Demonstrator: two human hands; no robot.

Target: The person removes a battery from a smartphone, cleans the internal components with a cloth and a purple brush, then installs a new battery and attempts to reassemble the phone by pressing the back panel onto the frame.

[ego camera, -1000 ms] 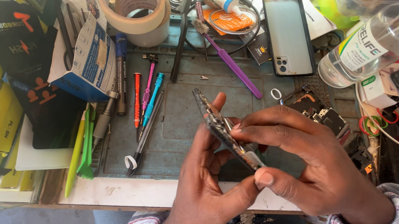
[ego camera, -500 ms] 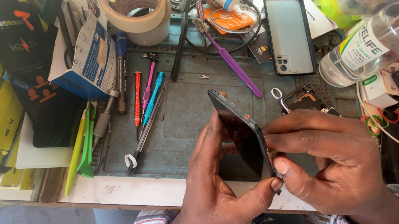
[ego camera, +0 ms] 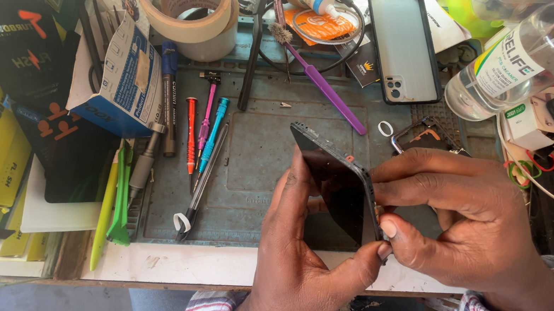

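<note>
Black flat phone screen panel (ego camera: 334,184) stands tilted on edge between my hands, above a grey-blue rubber work mat (ego camera: 256,153) crowded at its rim with small coloured screwdrivers (ego camera: 198,131), a purple brush (ego camera: 322,83) and rolls of beige tape (ego camera: 187,1). My left hand (ego camera: 296,251) cups it from beneath, thumb at its lower corner. My right hand (ego camera: 454,214) pinches its right edge, fingers curled closed.

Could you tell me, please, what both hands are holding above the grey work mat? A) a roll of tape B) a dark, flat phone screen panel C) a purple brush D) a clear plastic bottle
B: the left hand and right hand grip a dark phone screen panel by its edges, tilted above the grey work mat.
</note>
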